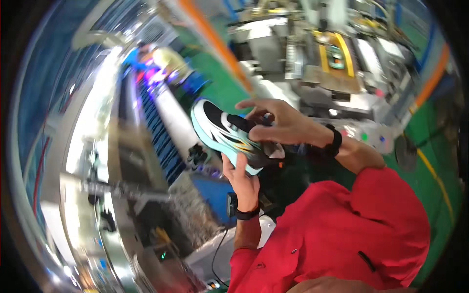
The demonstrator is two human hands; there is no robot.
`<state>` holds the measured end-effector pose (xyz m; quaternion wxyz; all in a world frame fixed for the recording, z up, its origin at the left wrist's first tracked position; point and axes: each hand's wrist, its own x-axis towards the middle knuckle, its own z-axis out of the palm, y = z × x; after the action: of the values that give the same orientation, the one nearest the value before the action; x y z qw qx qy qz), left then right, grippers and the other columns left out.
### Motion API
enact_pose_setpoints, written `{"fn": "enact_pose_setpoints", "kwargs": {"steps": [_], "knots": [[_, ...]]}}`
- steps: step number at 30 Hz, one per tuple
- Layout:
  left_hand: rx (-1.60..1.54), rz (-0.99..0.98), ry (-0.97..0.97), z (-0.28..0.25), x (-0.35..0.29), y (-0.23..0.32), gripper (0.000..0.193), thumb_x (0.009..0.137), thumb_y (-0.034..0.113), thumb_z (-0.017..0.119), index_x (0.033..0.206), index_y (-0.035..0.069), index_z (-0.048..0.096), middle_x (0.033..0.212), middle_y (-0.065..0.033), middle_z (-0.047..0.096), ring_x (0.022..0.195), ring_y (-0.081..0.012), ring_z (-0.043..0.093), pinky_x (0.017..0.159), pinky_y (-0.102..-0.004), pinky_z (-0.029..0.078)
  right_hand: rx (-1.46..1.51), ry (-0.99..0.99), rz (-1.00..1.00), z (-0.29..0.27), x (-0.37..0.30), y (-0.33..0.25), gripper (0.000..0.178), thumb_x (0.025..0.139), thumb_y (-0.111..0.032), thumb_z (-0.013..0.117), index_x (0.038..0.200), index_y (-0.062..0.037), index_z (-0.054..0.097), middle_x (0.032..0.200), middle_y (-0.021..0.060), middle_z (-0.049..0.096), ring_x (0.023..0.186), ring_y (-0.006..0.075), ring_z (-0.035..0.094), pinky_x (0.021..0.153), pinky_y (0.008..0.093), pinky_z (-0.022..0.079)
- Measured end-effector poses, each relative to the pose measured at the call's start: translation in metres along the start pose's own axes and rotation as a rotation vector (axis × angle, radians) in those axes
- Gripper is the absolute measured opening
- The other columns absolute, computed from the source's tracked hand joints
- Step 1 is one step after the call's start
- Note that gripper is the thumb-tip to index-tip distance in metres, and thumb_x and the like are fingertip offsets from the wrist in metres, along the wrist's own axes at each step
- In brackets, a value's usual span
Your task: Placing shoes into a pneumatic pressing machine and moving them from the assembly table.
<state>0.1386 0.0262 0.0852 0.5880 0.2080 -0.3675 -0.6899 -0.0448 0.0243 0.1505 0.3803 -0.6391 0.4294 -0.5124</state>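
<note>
A sports shoe (pixel 220 132) with a white and black upper, orange streaks and a mint-green sole is held up in front of me. Its toe points to the upper left, and the heel lies toward my body. My left hand (pixel 243 183) grips it from below at the sole, near the heel. Over the shoe's opening is my right hand (pixel 278 122), thumb and fingers curved apart near the dark collar and tongue. Whether those fingers pinch anything is hard to make out. Dark bands circle both wrists.
A conveyor line (pixel 161 127) with blue slats runs along the left. Beyond it, a co-worker (pixel 168 63) bends near purple light. At the upper right stands a machine with a yellow frame (pixel 349 53) holding another shoe (pixel 335 57). An orange post (pixel 217 44) rises from the green floor.
</note>
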Motion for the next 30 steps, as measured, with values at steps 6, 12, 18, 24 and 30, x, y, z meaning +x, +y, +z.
{"fn": "enact_pose_setpoints", "kwargs": {"steps": [6, 12, 18, 24, 30], "knots": [[0.372, -0.292, -0.247, 0.139, 0.051, -0.15, 0.03, 0.098, 0.016, 0.054, 0.121, -0.002, 0.056, 0.111, -0.0067, 0.061, 0.099, -0.0148, 0.057, 0.087, -0.0302, 0.048, 0.314, 0.68, 0.21, -0.14, -0.104, 0.079, 0.064, 0.07, -0.01, 0.077, 0.128, -0.0056, 0.054, 0.097, 0.0023, 0.062, 0.064, 0.0064, 0.052, 0.052, 0.0227, 0.043], [0.434, -0.621, -0.581, 0.207, 0.133, -0.302, 0.065, 0.096, 0.038, 0.059, 0.142, -0.003, 0.038, 0.119, -0.0087, 0.057, 0.107, -0.0165, 0.057, 0.092, -0.0301, 0.047, 0.066, 1.158, 0.17, -0.269, -0.187, 0.134, 0.051, 0.071, -0.007, 0.076, 0.119, -0.0017, 0.06, 0.099, 0.004, 0.065, 0.088, 0.0112, 0.059, 0.083, 0.0245, 0.048], [1.076, -0.239, -0.354, 0.213, 0.292, -0.498, 0.078, 0.076, 0.047, 0.075, 0.122, -0.011, 0.051, 0.106, -0.0223, 0.063, 0.098, -0.0307, 0.062, 0.082, -0.0394, 0.049, -0.074, 1.371, 0.194, -0.324, -0.229, 0.104, 0.049, 0.075, -0.006, 0.068, 0.122, -0.0004, 0.056, 0.106, 0.0056, 0.063, 0.093, 0.0113, 0.059, 0.086, 0.0248, 0.046], [1.376, -0.154, -0.426, 0.266, 0.318, -0.58, 0.069, 0.074, 0.027, 0.072, 0.124, -0.009, 0.041, 0.124, -0.0325, 0.052, 0.115, -0.0453, 0.053, 0.099, -0.0466, 0.043, -0.287, 1.621, 0.389, -0.344, -0.257, 0.111, 0.048, 0.075, -0.004, 0.066, 0.122, -0.0004, 0.057, 0.104, 0.006, 0.061, 0.089, 0.012, 0.057, 0.083, 0.0249, 0.047], [1.089, -0.441, -0.224, 0.247, 0.342, -0.572, 0.042, 0.064, 0.013, 0.074, 0.1, -0.001, 0.059, 0.097, -0.0188, 0.065, 0.092, -0.0326, 0.064, 0.081, -0.0417, 0.05, -0.408, 1.481, 0.379, -0.418, -0.205, 0.133, 0.044, 0.074, -0.006, 0.069, 0.116, 0.0019, 0.059, 0.096, 0.0059, 0.064, 0.082, 0.011, 0.059, 0.074, 0.0249, 0.05]]}}
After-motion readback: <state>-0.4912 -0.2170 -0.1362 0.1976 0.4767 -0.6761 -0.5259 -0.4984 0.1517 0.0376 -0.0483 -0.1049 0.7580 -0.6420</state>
